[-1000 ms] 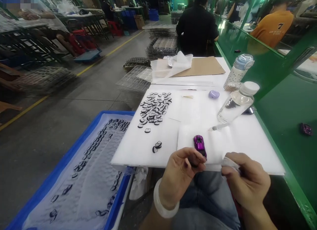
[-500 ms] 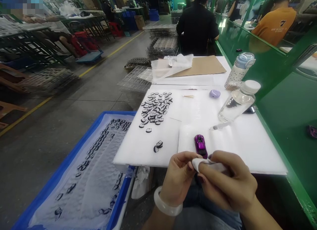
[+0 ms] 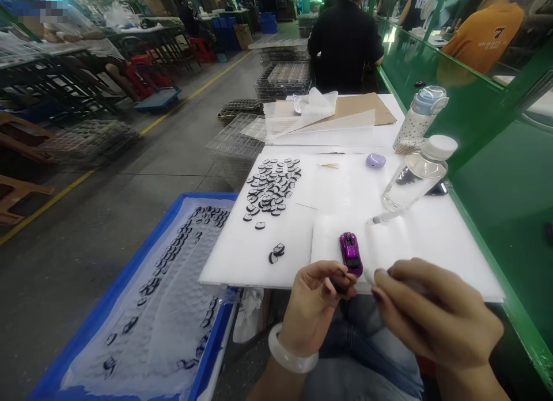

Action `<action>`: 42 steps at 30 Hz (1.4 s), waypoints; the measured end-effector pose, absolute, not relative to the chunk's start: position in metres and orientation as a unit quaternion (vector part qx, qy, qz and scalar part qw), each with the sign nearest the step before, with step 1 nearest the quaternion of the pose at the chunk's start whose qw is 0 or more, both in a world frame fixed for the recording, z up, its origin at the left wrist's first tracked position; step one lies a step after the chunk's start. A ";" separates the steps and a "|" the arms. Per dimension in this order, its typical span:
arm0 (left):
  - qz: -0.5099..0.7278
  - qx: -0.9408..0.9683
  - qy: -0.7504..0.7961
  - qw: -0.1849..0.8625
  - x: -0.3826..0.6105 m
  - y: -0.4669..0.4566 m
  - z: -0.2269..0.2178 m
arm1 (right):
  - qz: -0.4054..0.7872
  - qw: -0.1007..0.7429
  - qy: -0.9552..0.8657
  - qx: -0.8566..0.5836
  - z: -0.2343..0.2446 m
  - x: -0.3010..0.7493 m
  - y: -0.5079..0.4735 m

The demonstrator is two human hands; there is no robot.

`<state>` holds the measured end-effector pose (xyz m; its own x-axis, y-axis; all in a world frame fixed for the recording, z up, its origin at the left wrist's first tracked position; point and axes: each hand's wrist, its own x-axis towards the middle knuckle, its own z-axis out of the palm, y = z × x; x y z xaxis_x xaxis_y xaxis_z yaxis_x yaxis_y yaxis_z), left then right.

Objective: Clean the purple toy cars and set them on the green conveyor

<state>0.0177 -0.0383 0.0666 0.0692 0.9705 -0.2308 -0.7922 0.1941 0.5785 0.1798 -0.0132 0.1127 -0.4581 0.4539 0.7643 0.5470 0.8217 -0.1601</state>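
Observation:
My left hand, with a white bangle on its wrist, pinches a small dark part between thumb and fingers at the near edge of the white foam sheet. My right hand is just right of it, fingers curled around a small white cloth that barely shows. A purple toy car lies on a white pad directly beyond both hands. Two small black parts lie left of the car, and a heap of several black parts lies farther back.
A tilted clear bottle, a dotted water bottle and a small lilac case stand at the right. A blue tray with rows of black parts sits lower left. Green conveyor wall runs along the right. People sit at benches ahead.
My right hand with the cloth came onto the part in my left hand, then drew back to the right and apart from it. The car has not moved.

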 end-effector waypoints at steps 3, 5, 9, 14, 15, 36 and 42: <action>0.625 0.147 0.289 0.710 0.019 -0.038 0.067 | -0.040 0.444 -0.844 -0.297 0.110 0.177 -0.013; 0.627 0.148 0.288 0.708 0.020 -0.038 0.066 | -0.022 0.434 -0.858 -0.273 0.109 0.173 -0.013; 0.620 0.153 0.292 0.712 0.020 -0.038 0.065 | -0.030 0.425 -0.861 -0.279 0.107 0.173 -0.011; 0.627 0.166 0.296 0.701 0.021 -0.037 0.066 | -0.012 0.433 -0.857 -0.280 0.105 0.174 -0.010; 0.629 0.171 0.297 0.698 0.022 -0.036 0.067 | -0.001 0.434 -0.857 -0.279 0.105 0.173 -0.010; 0.617 0.154 0.270 0.723 0.025 -0.039 0.062 | 0.012 0.458 -0.829 -0.322 0.103 0.184 -0.005; 0.627 0.140 0.291 0.709 0.028 -0.041 0.064 | 0.030 0.427 -0.858 -0.283 0.104 0.165 -0.007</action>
<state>0.0285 -0.0409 0.0638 0.0445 0.9705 -0.2370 -0.8075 0.1746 0.5635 0.1650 -0.0074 0.1040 -0.4739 0.5120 0.7165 0.4606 0.8376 -0.2938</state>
